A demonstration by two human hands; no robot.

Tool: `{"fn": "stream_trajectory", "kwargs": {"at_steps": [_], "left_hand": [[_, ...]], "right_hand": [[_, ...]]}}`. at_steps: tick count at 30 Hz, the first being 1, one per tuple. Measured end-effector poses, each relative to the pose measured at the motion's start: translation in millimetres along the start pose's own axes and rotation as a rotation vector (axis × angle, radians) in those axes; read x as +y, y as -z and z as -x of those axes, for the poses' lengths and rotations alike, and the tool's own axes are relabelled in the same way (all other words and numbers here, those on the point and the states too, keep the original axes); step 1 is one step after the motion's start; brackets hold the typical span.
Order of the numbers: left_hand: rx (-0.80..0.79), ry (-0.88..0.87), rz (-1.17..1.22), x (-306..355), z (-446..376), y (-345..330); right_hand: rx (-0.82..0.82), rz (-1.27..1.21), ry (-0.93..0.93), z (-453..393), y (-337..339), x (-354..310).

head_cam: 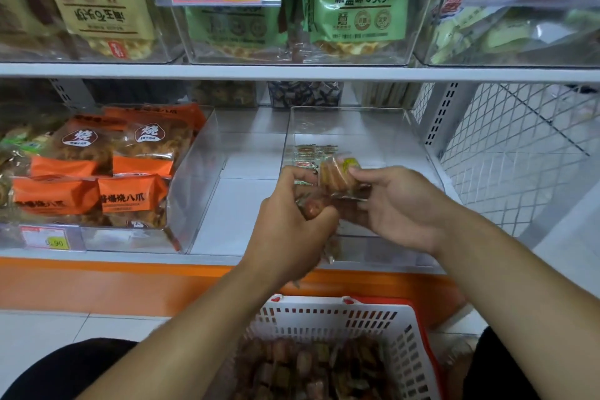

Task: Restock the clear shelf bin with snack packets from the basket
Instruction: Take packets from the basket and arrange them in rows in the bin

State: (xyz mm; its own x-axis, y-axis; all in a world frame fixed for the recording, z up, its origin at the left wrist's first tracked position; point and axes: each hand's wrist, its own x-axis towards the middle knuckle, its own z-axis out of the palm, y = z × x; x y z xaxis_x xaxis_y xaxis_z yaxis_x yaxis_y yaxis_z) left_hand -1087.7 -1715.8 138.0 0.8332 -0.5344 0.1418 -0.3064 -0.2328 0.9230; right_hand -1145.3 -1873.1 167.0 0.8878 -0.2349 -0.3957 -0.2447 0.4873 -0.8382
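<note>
Head view: left hand (pixel 293 221) curled tight round a bunch of small clear-wrapped snack packets (pixel 313 208), grip clamped, a few packets trailing below the fist. Right hand (pixel 389 204) just beside it, fingers and thumb pinching one small clear packet with orange and green filling (pixel 341 172) at its edge. Both held over the front of the clear acrylic shelf bin (pixel 418 136) on the lower shelf. Beyond the grips, at the bin's back left, only a thin scatter of similar small packets (pixel 311 154); most of the bin floor bare. Below the grips, nearer the body, a white slotted plastic basket with red rim (pixel 373 318), heaped with many more packets. Left of the grips, a second clear bin of orange-labelled snack bags (pixel 136 166), well apart.

Judged progress: early. A first few packets placed, this handful not yet released, the bulk of the basket left to move.
</note>
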Motion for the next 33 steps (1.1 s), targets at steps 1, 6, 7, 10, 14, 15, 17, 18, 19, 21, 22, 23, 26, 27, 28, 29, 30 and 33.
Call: {"fn": "stream_trajectory", "kwargs": {"at_steps": [1,6,7,10,14,15,17,18,19,21,22,23,26,27,28,29,30,33], "left_hand": [[-0.009,0.018,0.001,1,-5,-3],[-0.065,0.206,0.184,-1,-28,-21],[-0.085,0.239,0.179,-2,-33,-24],[-0.139,0.294,0.178,-6,-46,-31],[-0.164,0.372,0.216,-17,-59,-35],[-0.167,0.403,0.273,-19,-61,-36],[-0.172,0.444,0.358,-21,-63,-36],[-0.174,0.453,0.378,-23,-64,-37],[-0.174,0.457,0.394,-23,-64,-37],[-0.173,0.451,0.407,-25,-65,-39],[-0.172,0.445,0.399,-26,-65,-40],[-0.172,0.441,0.389,-27,-65,-41],[-0.167,0.446,0.389,-27,-66,-43],[-0.161,0.45,0.387,-26,-66,-43],[-0.153,0.452,0.379,-26,-66,-43],[-0.146,0.452,0.369,-26,-66,-43],[-0.14,0.453,0.365,-26,-66,-44],[-0.128,0.453,0.374,-27,-66,-44]], "right_hand": [[0.063,-0.013,0.029,-10,4,-7],[0.44,0.143,0.118,-84,31,-22],[0.465,0.163,0.092,-98,37,-20],[0.558,0.225,0.063,-134,54,-12],[0.572,0.46,0.087,-174,72,-8],[0.555,0.497,0.097,-182,74,-8],[0.513,0.548,0.105,-193,77,-5],[0.493,0.576,0.098,-199,78,-5],[0.482,0.617,0.078,-203,79,-4],[0.543,0.758,0.049,-210,81,-4],[0.6,0.818,0.049,-212,83,-4],[0.636,0.828,0.054,-212,83,-4],[0.682,0.767,0.114,-213,84,-1],[0.685,0.755,0.125,-212,84,0],[0.671,0.739,0.134,-214,84,2],[0.654,0.733,0.134,-214,84,3],[0.648,0.749,0.14,-216,85,5],[0.703,0.827,0.188,-215,88,6]]}}
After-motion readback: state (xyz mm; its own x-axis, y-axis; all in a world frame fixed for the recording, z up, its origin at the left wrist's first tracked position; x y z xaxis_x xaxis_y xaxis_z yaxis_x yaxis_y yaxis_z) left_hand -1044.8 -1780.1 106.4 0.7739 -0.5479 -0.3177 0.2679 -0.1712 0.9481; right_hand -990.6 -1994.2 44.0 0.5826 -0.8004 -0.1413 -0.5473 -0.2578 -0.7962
